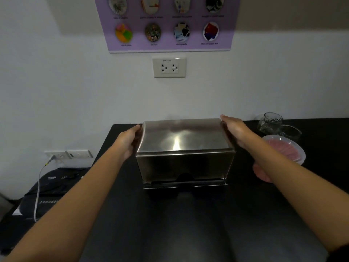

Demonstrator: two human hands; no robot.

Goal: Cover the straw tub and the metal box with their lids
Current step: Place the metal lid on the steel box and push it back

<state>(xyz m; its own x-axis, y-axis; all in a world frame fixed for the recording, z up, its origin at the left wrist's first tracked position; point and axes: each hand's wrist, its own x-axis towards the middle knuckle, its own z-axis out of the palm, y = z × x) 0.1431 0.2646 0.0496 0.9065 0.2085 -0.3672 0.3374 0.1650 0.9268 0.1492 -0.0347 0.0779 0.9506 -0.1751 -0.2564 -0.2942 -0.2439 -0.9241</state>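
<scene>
A shiny metal box (pixel 184 167) stands in the middle of the black counter (pixel 170 224) with its metal lid (pixel 182 137) lying on top of it. My left hand (pixel 128 142) presses flat against the lid's left side. Against the lid's right side lies my right hand (pixel 236 133), fingers stretched toward the far corner. Both hands grip the lid between them. To the right sits a translucent round tub (pixel 287 148) with pink straws inside, partly hidden behind my right forearm. A pale pink object (pixel 261 173), perhaps its lid, shows below that arm.
Clear glass mugs (pixel 273 123) stand at the counter's back right. A wall socket (pixel 169 67) and a purple poster (pixel 168 25) hang above. Left of the counter, lower down, is a black machine (pixel 49 191) with a white cable plugged into a wall outlet.
</scene>
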